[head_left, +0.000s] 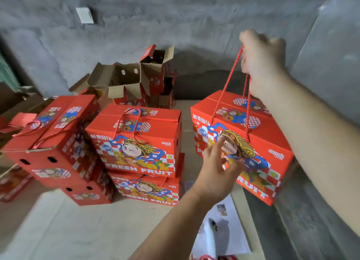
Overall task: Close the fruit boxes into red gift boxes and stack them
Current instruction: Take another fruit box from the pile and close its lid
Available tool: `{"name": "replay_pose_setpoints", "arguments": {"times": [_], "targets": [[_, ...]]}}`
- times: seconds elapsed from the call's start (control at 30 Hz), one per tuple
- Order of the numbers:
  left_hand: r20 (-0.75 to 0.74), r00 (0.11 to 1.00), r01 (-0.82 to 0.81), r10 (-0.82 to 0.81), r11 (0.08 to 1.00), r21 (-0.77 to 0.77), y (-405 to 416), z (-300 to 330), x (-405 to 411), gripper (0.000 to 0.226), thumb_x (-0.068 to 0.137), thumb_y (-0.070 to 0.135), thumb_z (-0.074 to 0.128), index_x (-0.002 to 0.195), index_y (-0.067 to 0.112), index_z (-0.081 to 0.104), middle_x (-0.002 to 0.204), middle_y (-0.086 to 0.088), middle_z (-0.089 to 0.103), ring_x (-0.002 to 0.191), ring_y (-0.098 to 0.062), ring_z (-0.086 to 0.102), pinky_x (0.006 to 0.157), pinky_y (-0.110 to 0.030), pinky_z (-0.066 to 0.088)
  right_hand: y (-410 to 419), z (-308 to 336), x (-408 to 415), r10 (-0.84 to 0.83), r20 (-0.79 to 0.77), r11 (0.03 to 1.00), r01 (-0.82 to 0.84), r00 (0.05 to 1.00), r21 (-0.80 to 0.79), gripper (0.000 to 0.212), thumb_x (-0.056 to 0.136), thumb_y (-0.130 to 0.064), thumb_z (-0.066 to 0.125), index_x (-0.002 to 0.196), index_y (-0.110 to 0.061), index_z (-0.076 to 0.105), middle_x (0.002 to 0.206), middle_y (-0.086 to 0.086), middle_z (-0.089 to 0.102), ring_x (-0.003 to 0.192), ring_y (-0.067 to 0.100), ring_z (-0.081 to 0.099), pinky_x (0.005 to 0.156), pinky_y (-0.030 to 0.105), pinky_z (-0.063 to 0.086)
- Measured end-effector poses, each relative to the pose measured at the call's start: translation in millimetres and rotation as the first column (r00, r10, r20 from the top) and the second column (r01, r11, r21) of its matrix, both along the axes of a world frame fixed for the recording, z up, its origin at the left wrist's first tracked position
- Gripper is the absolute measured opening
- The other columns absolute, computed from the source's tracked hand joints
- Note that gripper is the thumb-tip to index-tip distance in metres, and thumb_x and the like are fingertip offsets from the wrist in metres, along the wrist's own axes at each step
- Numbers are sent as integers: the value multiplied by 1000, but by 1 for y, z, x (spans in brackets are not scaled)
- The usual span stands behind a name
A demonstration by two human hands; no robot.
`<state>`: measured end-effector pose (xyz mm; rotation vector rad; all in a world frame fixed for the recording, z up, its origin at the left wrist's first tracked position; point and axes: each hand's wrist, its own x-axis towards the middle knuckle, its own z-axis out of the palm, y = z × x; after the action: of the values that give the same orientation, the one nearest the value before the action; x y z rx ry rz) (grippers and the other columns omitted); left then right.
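Observation:
A closed red gift box (259,142) hangs at the right from its red rope handles (229,84), which my right hand (263,62) grips above it. My left hand (218,170) is spread with straight fingers against the box's printed front face. In the middle, a closed red box (136,140) sits on top of another closed red box (148,189). To the left stands a second stack of red boxes (52,140), the upper one tilted.
Several open, unfolded red-and-brown cartons (134,78) stand at the back against the grey concrete wall (194,19). White papers (224,230) lie on the pale floor near the bottom right. More red cardboard (11,179) lies at the far left.

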<state>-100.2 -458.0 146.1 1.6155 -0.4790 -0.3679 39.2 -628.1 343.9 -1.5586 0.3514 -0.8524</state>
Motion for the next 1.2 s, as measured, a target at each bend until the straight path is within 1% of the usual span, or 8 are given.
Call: {"name": "replay_pose_setpoints", "arguments": {"times": [0.1,0.17,0.33,0.47,0.6,0.73,0.97,1.2], "targets": [[-156,988,-13,13,1000,2,2,-14,22,74,103,24,63,155,56,21,134,21,53,97,21,61,73,-4,50,32,-67,4,132,-124,991,-130,984,26,40,76,-33,64,40,-19,54,40,-7,41,41,17,34,46,28,24],[-223,971,-80,89,995,52,1,-24,33,82,102,23,63,163,40,11,126,15,54,82,24,61,64,-3,48,32,-91,22,86,-185,995,-76,979,63,40,78,-31,64,44,-16,50,42,-6,43,39,16,33,45,25,23],[-277,928,-227,248,968,108,-2,-44,41,47,99,20,62,139,39,44,125,5,66,93,-4,68,78,-25,53,37,-142,51,232,-513,909,-371,827,-188,45,75,-56,61,65,-11,62,47,0,56,47,16,56,55,28,39],[-279,916,-262,287,957,125,5,-52,44,42,101,16,59,137,34,48,113,11,67,79,10,65,69,-13,51,53,-189,52,256,-823,706,-680,507,-199,37,84,-63,61,87,-26,61,86,-5,65,77,17,59,60,30,41],[-265,875,-389,404,915,110,18,-48,56,36,101,10,56,132,28,52,114,8,65,75,8,64,61,-10,49,72,-199,50,255,-810,693,-684,528,-228,19,94,-45,61,90,-26,63,92,0,69,80,19,63,59,30,44],[-253,826,-508,503,860,49,27,-40,67,19,100,9,53,109,24,63,90,4,64,74,-9,53,60,-18,44,98,-194,35,171,-879,480,-817,445,-320,31,98,-43,57,114,-20,68,104,5,71,91,26,66,84,43,57],[-192,834,-538,517,840,-71,68,-10,60,25,101,11,55,114,22,73,97,0,75,85,-15,65,80,-35,53,117,-171,7,140,-723,525,-670,676,-525,25,104,-30,48,127,-24,54,118,1,66,94,19,62,68,28,48],[356,771,-559,527,829,-15,173,52,122,17,99,23,58,111,30,69,97,16,72,87,2,67,69,-16,53,168,-137,22,259,-414,610,-481,872,-630,38,103,-25,50,141,-24,54,139,4,57,124,21,58,84,32,47]]}}
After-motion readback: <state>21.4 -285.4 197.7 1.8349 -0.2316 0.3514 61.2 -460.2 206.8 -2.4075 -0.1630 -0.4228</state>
